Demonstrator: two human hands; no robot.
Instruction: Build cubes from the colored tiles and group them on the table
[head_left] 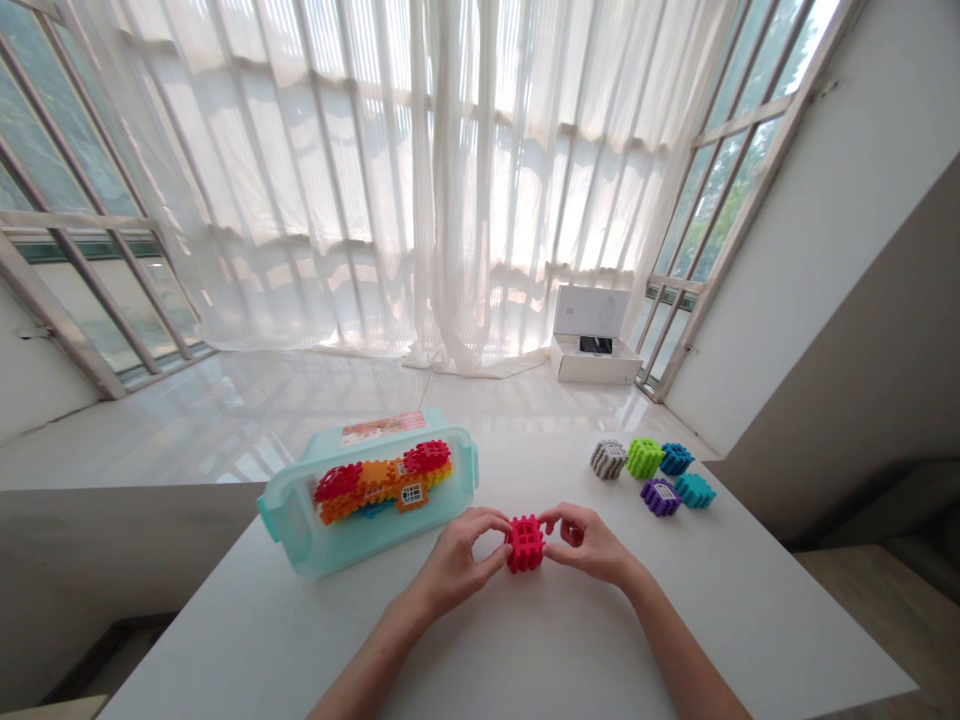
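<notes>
A red cube of interlocking notched panels [525, 545], with a window grid on one face, stands on the white table in front of me. My left hand [461, 560] pinches its left side between thumb and index finger. On the opposite side, my right hand [589, 543] has its thumb and index fingertip at the cube's right edge, with the other fingers curled in. The cube's underside and far faces are hidden.
A pale teal plastic bin [360, 545] at left holds red, orange, yellow and blue notched panels. At right sit grey [608, 459], green [645, 458], blue [676, 459], purple [661, 497] and teal [696, 491] cubes. Behind stands an open white box [595, 370] before the curtain [442, 180].
</notes>
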